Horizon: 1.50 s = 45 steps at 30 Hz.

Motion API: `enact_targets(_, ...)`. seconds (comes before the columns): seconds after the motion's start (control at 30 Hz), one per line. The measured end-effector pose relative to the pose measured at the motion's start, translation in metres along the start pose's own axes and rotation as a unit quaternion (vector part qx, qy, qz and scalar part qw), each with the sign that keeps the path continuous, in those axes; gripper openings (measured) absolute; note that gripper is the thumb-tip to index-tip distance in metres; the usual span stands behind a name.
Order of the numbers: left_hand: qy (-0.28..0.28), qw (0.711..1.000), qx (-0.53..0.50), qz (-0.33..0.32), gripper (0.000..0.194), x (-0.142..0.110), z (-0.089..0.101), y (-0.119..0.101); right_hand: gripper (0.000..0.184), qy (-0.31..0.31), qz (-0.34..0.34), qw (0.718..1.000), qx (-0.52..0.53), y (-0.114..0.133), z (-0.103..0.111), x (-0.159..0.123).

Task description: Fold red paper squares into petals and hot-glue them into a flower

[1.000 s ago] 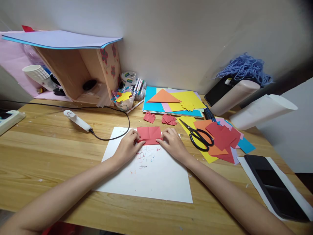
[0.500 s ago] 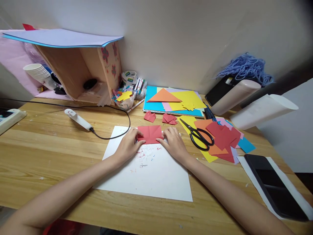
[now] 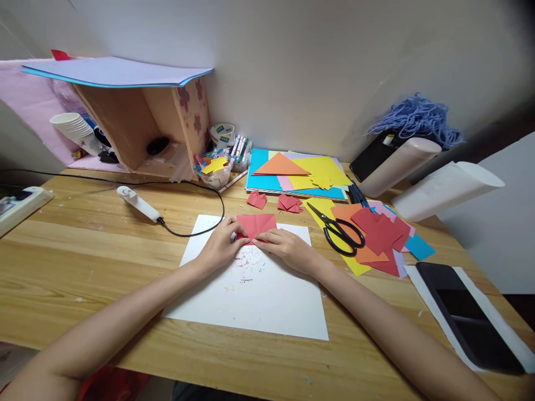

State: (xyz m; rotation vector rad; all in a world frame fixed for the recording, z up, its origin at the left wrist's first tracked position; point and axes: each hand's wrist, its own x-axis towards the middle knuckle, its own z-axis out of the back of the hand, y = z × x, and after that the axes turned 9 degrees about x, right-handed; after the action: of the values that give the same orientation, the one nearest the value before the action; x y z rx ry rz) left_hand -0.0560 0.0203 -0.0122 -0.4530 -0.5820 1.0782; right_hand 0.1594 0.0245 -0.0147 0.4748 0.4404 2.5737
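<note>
A creased piece of red paper (image 3: 258,221) lies on a white sheet (image 3: 267,303) marked with coloured smudges. My left hand (image 3: 223,244) grips the red paper at its left side, thumb and fingers at the lower edge. From the right, my right hand (image 3: 290,250) reaches over the paper, its fingertips pressing the lower edge near the middle, close to my left thumb. The fingers hide the paper's lower corners. Just beyond it lie two folded red paper pieces, one a heart (image 3: 256,199), the other a layered shape (image 3: 290,204).
Black-handled scissors (image 3: 343,236) rest on coloured paper scraps (image 3: 387,234) at the right, near a phone (image 3: 468,317). Behind are stacked coloured sheets (image 3: 254,181) and a tub of scraps (image 3: 215,175). A white corded device (image 3: 140,205) lies left.
My right hand has moved left from the paper's right edge to its lower middle, fingers now over it. My left hand stays at the left side. The view has shifted slightly.
</note>
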Motion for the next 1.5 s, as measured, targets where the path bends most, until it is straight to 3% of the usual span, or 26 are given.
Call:
enact_targets(0.27,0.076,0.996,-0.021,-0.036,0.008,0.005,0.009,0.012,0.034,0.001,0.021,1.000,0.005,-0.007,0.005,-0.012)
enact_targets(0.4,0.072,0.996,0.018,-0.057,0.012,0.004,0.010,0.012,0.029,-0.032,0.054,0.998,-0.019,-0.015,0.006,-0.019)
enact_targets(0.47,0.067,0.990,0.062,-0.107,0.017,0.002,0.010,0.011,0.027,-0.055,0.056,0.996,-0.037,-0.018,0.008,-0.022)
enact_targets(0.6,0.099,0.936,0.207,-0.267,0.029,-0.002,0.010,0.004,0.026,-0.082,0.056,0.993,-0.068,-0.019,0.012,-0.023)
enact_targets(0.7,0.108,0.898,0.285,-0.318,0.033,-0.003,0.011,-0.001,0.026,-0.083,0.062,0.992,-0.076,-0.018,0.012,-0.023)
enact_targets(1.13,0.101,0.898,0.283,-0.322,0.021,-0.005,0.026,0.011,0.023,-0.106,0.045,0.992,-0.052,-0.018,0.008,-0.026)
enact_targets(1.3,0.092,0.903,0.275,-0.316,0.020,-0.008,0.024,0.011,0.024,-0.041,0.014,0.995,-0.089,-0.007,0.010,-0.018)
enact_targets(1.4,0.097,0.906,0.271,-0.311,0.023,-0.009,0.022,0.013,0.029,0.004,0.034,0.991,-0.126,-0.003,0.012,-0.012)
enact_targets(1.5,0.099,0.912,0.255,-0.305,0.023,-0.009,0.022,0.016,0.028,0.005,0.060,0.989,-0.136,-0.004,0.012,-0.010)
